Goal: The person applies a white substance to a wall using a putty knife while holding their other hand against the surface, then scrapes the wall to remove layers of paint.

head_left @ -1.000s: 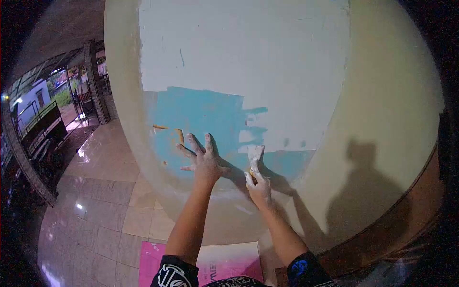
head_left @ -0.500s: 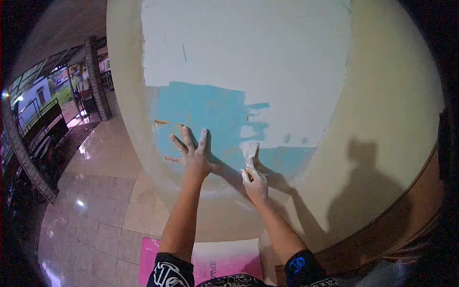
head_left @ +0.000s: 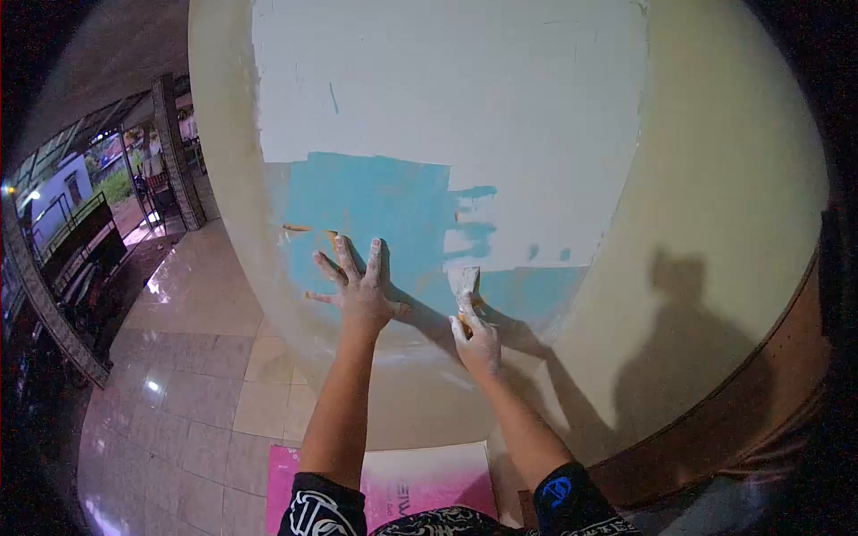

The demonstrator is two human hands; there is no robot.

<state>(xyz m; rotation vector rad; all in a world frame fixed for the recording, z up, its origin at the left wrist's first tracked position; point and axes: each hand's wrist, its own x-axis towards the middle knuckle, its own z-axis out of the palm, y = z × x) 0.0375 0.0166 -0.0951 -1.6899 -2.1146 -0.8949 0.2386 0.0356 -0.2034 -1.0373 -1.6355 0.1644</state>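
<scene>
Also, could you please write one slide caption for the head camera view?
The right hand holds a white-smeared scraper at the wall, the left hand spread over its blue area.

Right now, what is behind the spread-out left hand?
Behind the left hand, a turquoise wall patch shows between and above the spread fingers, with an orange-brown mark near their tips. Whatever lies directly behind the palm is covered and cannot be seen.

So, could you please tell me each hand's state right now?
Left hand: open over the blue patch, holding nothing.
Right hand: closed, holding a scraper.
</scene>
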